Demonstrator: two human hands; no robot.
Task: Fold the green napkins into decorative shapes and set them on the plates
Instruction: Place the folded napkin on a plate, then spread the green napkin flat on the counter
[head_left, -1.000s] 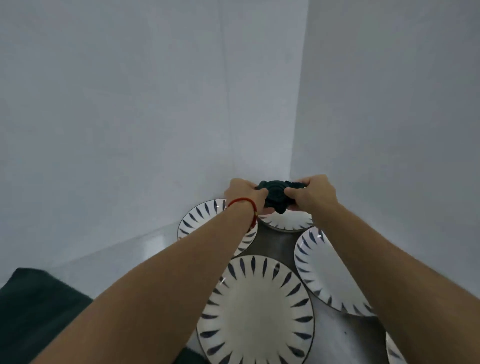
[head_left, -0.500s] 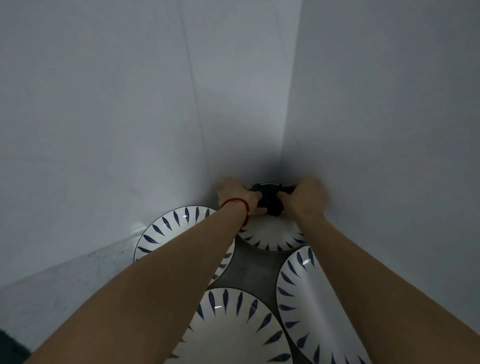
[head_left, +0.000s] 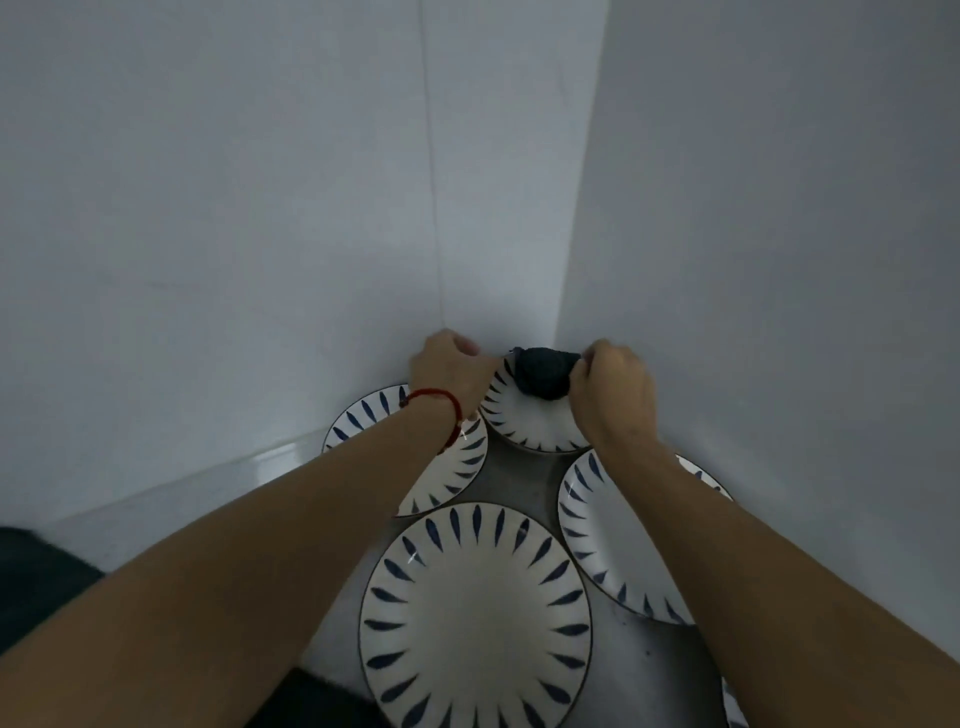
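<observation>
Reaching toward the corner where two pale walls (head_left: 260, 208) meet, both bare arms extend from the lower edge of the frame to its centre. A dark green napkin (head_left: 540, 375), rolled into a rounded, rosette-like bundle, sits on the far plate (head_left: 524, 426), at that plate's upper edge just right of centre frame. The right hand (head_left: 613, 395) touches the bundle's right side; its fingers are curled and its fingertips appear to pinch a fold of the cloth, though the contact is partly hidden behind the knuckles. The left hand (head_left: 449, 371) lies just left of the bundle, apart from it, over the far plate's left rim, fingers curled inward around nothing visible. A red cord bracelet (head_left: 436, 400) circles the left wrist.

Three further plates, all white with dark blue leaf-shaped strokes around the rim, surround a patch of grey tabletop (head_left: 519, 478): a left plate (head_left: 462, 467) partly under the left forearm, a right plate (head_left: 597, 525) partly under the right forearm, and a near plate (head_left: 475, 618) at lower centre. Dark cloth (head_left: 41, 587) lies at the lower left edge of the frame.
</observation>
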